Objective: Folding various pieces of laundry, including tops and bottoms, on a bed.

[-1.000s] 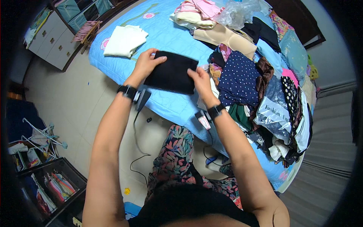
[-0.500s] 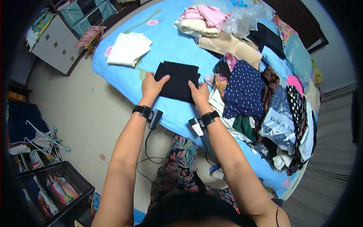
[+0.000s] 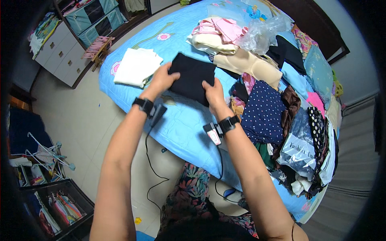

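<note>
A folded black garment (image 3: 192,77) is held between my two hands over the blue bedspread (image 3: 181,128). My left hand (image 3: 164,80) grips its left edge, thumb on top and fingers beneath. On the opposite edge, my right hand (image 3: 214,93) pinches the cloth with the thumb uppermost. Both sets of fingers are mostly hidden under the fabric. A folded white garment (image 3: 137,67) lies just to the left, close to my left hand. Each wrist carries a black strap with a small cabled box.
To the right spreads a heap of clothes with a navy polka-dot garment (image 3: 263,110), a beige bra (image 3: 247,68) and a plastic-wrapped garment (image 3: 298,144). Pink clothing (image 3: 221,29) sits behind. A white drawer chest (image 3: 60,54), hangers (image 3: 50,156) and an open black drawer (image 3: 56,209) stand left.
Both hands have raised the black garment slightly off the bed and tilted it, its left side farther away. My left arm has shifted left, and the view has moved a little.
</note>
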